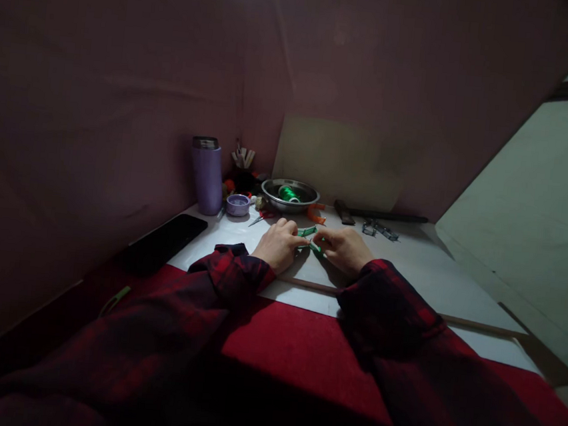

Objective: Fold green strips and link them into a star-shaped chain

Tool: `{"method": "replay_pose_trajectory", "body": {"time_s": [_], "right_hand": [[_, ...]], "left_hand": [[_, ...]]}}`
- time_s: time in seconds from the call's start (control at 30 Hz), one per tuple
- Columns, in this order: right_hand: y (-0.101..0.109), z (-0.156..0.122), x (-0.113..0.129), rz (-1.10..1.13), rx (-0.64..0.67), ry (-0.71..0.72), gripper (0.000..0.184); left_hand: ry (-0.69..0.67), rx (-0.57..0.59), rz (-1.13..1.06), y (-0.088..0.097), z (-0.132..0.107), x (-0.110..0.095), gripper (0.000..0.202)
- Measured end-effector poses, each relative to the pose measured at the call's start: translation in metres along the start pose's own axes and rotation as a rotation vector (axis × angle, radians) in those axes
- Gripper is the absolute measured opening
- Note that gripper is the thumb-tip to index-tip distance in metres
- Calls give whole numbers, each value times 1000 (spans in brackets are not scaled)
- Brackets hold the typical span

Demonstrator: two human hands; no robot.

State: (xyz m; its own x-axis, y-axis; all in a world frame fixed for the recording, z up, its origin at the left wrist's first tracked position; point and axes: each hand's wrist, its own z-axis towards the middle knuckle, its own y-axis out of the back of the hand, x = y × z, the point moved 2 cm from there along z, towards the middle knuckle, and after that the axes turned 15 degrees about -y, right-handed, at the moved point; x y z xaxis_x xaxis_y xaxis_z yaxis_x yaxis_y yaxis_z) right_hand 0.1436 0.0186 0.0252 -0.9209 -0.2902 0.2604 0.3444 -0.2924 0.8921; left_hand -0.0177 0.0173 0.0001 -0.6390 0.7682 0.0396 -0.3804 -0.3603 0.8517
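Note:
My left hand (279, 243) and my right hand (343, 248) rest close together on the white board (419, 266), both in red plaid sleeves. Between their fingertips they pinch a small green piece (310, 237), too small to name surely. The fingers of both hands are curled and pressed on it. A metal bowl (290, 195) with a spool of green thread (289, 192) stands just behind the hands.
A purple flask (207, 175) and a small lilac cup (237, 204) stand at the back left. A black phone (163, 243) lies left. Small red-handled scissors (262, 217), metal clips (380, 230), a dark-handled tool (379, 215) and a thin wooden stick (479, 323) lie about. Red cloth (301, 348) covers the front.

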Motion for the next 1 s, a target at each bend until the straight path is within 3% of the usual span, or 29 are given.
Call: {"method": "replay_pose_trajectory", "body": {"time_s": [0.43, 0.87, 1.0], "right_hand": [[-3, -3, -8, 128, 20, 8, 24], [0, -3, -7, 82, 26, -80, 22], [1, -5, -5, 7, -17, -115, 22]], "left_hand": [[-7, -6, -6, -1, 1, 2, 34], [10, -76, -17, 3, 2, 1, 30], [-19, -47, -27, 2, 2, 1, 29]]}}
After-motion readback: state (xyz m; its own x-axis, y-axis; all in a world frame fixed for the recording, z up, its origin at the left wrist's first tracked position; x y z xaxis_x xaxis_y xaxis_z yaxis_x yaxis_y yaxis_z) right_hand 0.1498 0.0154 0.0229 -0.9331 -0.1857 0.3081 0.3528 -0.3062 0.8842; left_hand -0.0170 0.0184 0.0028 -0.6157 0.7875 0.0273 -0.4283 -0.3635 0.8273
